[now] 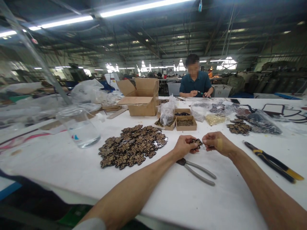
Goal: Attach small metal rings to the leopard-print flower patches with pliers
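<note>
My left hand (pixel 185 146) grips a leopard-print flower-shaped patch (pixel 198 143) with a dark edge, held a little above the white table. My right hand (pixel 217 143), with a tan plaster on it, is closed at the patch's right edge; whatever its fingertips pinch is too small to make out. Below the hands lie grey-handled pliers (pixel 201 174), their head partly behind my left wrist. Left of my forearm spreads a large pile of similar leopard-print patches (pixel 134 145).
Small cardboard trays of metal bits (pixel 186 123) stand beyond my hands, near an open carton (pixel 144 105). Yellow-black pliers (pixel 273 161) lie at right, bagged parts (pixel 263 121) behind them. A clear jug (pixel 81 129) stands left. A co-worker (pixel 195 80) sits across the table.
</note>
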{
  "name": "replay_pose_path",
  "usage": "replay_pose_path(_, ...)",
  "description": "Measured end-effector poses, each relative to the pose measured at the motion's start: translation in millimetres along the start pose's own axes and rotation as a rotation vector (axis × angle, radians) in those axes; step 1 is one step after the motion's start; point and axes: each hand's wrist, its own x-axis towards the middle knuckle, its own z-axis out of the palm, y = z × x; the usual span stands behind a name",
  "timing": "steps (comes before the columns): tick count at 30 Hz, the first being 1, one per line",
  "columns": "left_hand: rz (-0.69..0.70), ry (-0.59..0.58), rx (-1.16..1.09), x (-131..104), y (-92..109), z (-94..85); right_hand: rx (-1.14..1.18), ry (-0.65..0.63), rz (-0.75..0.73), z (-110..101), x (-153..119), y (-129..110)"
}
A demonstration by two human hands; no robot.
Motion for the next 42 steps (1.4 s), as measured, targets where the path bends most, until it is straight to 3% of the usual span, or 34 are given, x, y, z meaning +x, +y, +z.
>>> replay_pose_path(8, 0.007, -0.006, 0.027, 1, 0, 0.1, 0.075, 0.028, 0.021, 0, 3, 4)
replay_pose_path(32, 0.07, -0.109, 0.115, 5, -9, -3.2, -0.011, -0.07, 0.101, -4, -5, -4)
replay_pose_path(42, 0.255, -0.09, 0.41, 1, -5, 3.9, -0.064, -0.148, 0.142, -10, -8, -3)
